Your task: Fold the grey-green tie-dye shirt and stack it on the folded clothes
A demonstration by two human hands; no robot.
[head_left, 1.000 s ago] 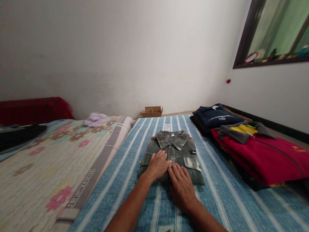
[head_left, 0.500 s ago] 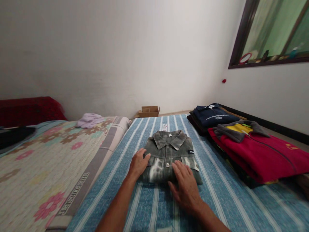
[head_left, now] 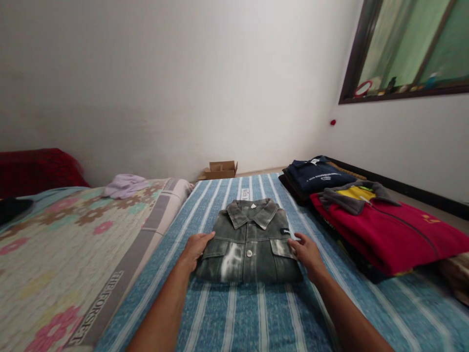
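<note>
A folded grey-green denim jacket (head_left: 252,261) with pale bleached patches lies on the blue striped bedsheet (head_left: 216,318), its collar pointing away from me. My left hand (head_left: 197,248) grips its left edge, thumb on top and the other fingers mostly hidden beneath or behind the side. At the right edge, near the small black label, my right hand (head_left: 307,252) pinches the cloth between thumb and fingers. The jacket's front shows a button and two pocket flaps.
To the right lies a red fleece jacket (head_left: 399,234) with a grey collar, on other folded clothes. Behind it is a stack topped by a navy garment (head_left: 318,177). A flowered bed cover (head_left: 84,259) with a lilac cloth (head_left: 126,186) is on the left. A cardboard box (head_left: 221,169) stands by the wall.
My right hand has moved from the jacket's front to its right edge and taken hold there. My left hand has closed on the left edge. The view has shifted slightly right.
</note>
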